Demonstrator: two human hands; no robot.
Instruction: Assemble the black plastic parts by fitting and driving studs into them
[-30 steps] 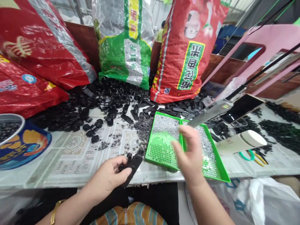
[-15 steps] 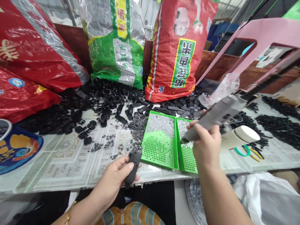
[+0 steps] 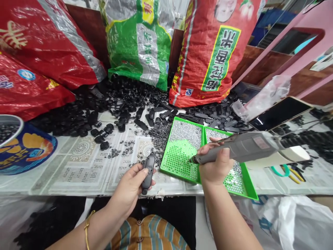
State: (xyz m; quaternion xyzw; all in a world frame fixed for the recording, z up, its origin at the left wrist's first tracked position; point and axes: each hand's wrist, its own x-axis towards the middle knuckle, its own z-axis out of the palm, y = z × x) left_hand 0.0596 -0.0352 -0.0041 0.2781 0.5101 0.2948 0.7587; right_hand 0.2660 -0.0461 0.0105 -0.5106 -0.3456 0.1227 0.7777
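Observation:
My left hand [image 3: 130, 187] is closed around a long black plastic part [image 3: 147, 169], held upright at the table's front edge. My right hand [image 3: 215, 163] grips a grey electric screwdriver [image 3: 243, 148], lying nearly level with its tip pointing left over the left green tray [image 3: 179, 156]. That tray's perforated floor carries a heap of small silvery screws [image 3: 186, 130] at its far end. A second green tray [image 3: 238, 182] lies beside it on the right, partly behind my hand.
Loose black plastic parts [image 3: 117, 111] are heaped along the back in front of red sacks [image 3: 208, 52] and a green sack [image 3: 143, 41]. A phone [image 3: 279, 113], a white tool [image 3: 283, 156] and pliers [image 3: 284, 173] lie right. A bowl [image 3: 9, 128] sits far left.
My right hand took hold of the screwdriver and swung it down from pointing up-right to nearly level over the left tray. My left hand turned the black part upright.

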